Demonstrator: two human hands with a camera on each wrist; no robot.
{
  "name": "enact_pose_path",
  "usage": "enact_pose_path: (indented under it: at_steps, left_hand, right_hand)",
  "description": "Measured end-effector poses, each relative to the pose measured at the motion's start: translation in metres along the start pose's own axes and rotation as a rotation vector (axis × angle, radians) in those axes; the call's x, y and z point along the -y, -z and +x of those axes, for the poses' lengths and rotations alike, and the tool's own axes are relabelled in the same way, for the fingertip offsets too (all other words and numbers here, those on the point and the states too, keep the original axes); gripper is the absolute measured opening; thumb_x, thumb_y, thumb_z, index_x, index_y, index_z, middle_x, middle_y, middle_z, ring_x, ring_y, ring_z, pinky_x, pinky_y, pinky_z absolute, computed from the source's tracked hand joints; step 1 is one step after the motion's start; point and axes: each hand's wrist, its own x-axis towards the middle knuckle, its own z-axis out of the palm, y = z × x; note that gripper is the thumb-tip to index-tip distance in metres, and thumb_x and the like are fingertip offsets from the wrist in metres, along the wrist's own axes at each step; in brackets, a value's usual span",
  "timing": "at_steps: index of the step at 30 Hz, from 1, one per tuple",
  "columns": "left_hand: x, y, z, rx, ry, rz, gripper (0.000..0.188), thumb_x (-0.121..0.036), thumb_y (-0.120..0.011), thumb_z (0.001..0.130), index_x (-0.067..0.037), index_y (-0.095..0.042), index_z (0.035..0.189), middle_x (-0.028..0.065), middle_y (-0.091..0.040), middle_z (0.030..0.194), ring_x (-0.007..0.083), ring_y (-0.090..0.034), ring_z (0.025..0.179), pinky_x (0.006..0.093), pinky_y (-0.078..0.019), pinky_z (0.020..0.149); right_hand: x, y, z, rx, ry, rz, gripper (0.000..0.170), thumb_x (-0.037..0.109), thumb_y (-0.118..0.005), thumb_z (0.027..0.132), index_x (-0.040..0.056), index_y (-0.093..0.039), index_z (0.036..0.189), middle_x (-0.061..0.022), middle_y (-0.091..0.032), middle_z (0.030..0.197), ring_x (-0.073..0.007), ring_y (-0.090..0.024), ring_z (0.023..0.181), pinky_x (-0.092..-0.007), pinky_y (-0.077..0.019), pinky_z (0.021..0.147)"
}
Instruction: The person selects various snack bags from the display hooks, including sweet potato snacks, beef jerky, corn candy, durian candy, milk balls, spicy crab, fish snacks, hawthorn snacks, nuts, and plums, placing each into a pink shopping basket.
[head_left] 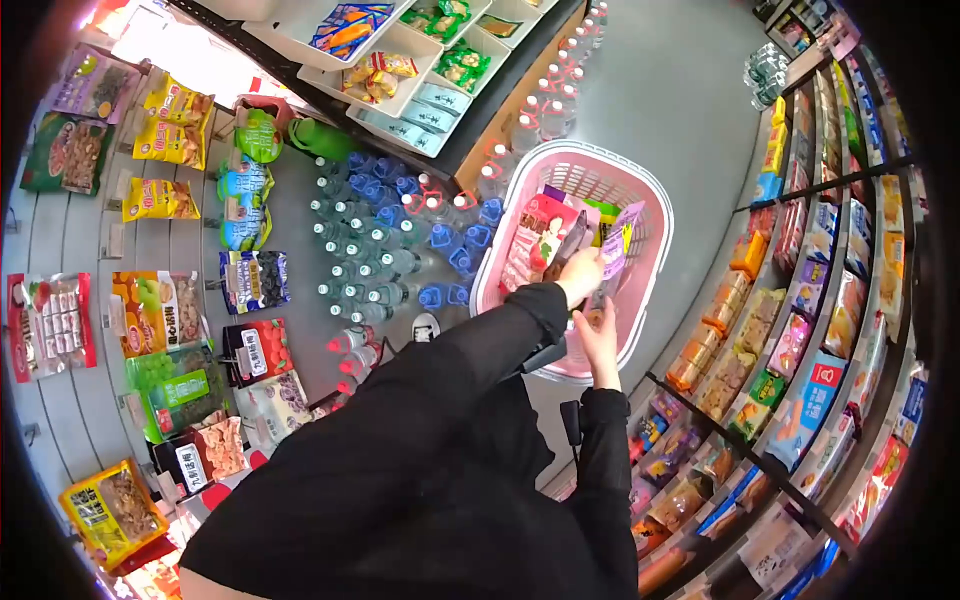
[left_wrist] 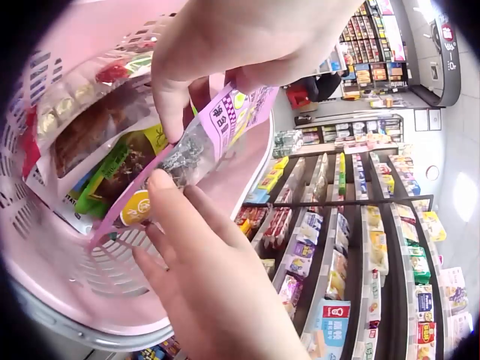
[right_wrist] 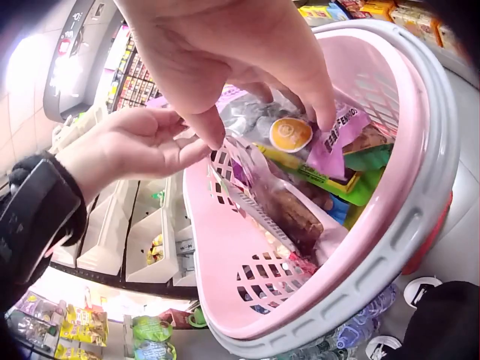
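Observation:
A purple snack bag (head_left: 622, 240) with a clear window, dark grey contents and an orange round label stands upright over the pink basket (head_left: 652, 205). My left hand (head_left: 582, 275) pinches an upper edge of it between thumb and fingers. Lower down, my right hand (head_left: 600, 345) holds the same bag, its thumb and fingers spread across it, and the hands' fingertips nearly meet. Beside the bag in the basket lie a red-and-pink pack (head_left: 540, 235), a clear pack with a long brown piece (right_wrist: 292, 217) and a green-and-yellow pack (left_wrist: 112, 184).
Bottles with clear, blue and red parts (head_left: 375, 250) crowd the floor left of the basket. Snack shelves (head_left: 790, 330) line the right side. White bins (head_left: 400, 75) of packets stand ahead on a dark unit. Hanging snack bags (head_left: 155, 310) cover the left wall.

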Motion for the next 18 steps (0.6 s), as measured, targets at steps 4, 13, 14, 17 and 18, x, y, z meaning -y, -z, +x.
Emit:
enact_pose_path:
  at_steps: [4,13,14,17,18]
  left_hand:
    - [-0.026,-0.003,-0.015,-0.015,-0.075,0.159,0.055,-0.028,-0.046,0.081,0.011,-0.030,0.116,0.0277,-0.049,0.104,0.0331,-0.048,0.101,0.0325,-0.0370,0.083]
    - [0.013,0.106,-0.100,0.230,-0.191,0.387,0.028,-0.016,-0.046,0.077,-0.001,-0.051,0.100,0.0123,-0.058,0.083,0.0201,-0.056,0.072,0.0323,-0.0446,0.064]
    - [0.026,0.125,-0.109,0.229,-0.277,0.465,0.027,-0.016,-0.046,0.077,0.000,-0.053,0.097,0.0118,-0.058,0.083,0.0199,-0.056,0.071,0.0322,-0.0445,0.063]
    - [0.007,0.173,-0.181,-0.012,-0.123,0.499,0.030,-0.016,-0.046,0.076,0.000,-0.051,0.101,0.0149,-0.058,0.087,0.0246,-0.056,0.080,0.0334,-0.0431,0.069]
    - [0.002,0.190,-0.202,-0.036,-0.073,0.445,0.031,-0.017,-0.046,0.076,0.000,-0.050,0.102,0.0149,-0.058,0.089,0.0260,-0.056,0.082,0.0335,-0.0431,0.070]
  right_hand:
    - [-0.006,0.000,0.007,-0.109,0.060,-0.169,0.070,0.024,-0.061,0.069,-0.0037,-0.027,0.123,-0.0245,-0.034,0.122,-0.0327,-0.035,0.113,-0.0353,-0.0285,0.093]
    - [0.029,0.011,-0.027,0.398,0.134,0.262,0.033,0.002,-0.050,0.079,0.0000,-0.043,0.112,-0.0079,-0.049,0.107,-0.0168,-0.046,0.101,-0.0275,-0.0364,0.086]
    - [0.031,0.008,-0.031,0.477,0.156,0.247,0.031,0.002,-0.049,0.080,-0.0004,-0.044,0.110,-0.0073,-0.051,0.103,-0.0156,-0.047,0.097,-0.0266,-0.0364,0.085]
    - [0.064,-0.011,-0.044,0.659,0.147,0.214,0.027,0.001,-0.047,0.080,-0.0032,-0.046,0.106,-0.0097,-0.053,0.100,-0.0163,-0.050,0.095,-0.0267,-0.0377,0.084]
    - [0.077,-0.020,-0.048,0.697,0.161,0.180,0.027,0.000,-0.047,0.079,-0.0036,-0.046,0.106,-0.0094,-0.053,0.098,-0.0155,-0.050,0.093,-0.0262,-0.0385,0.082]
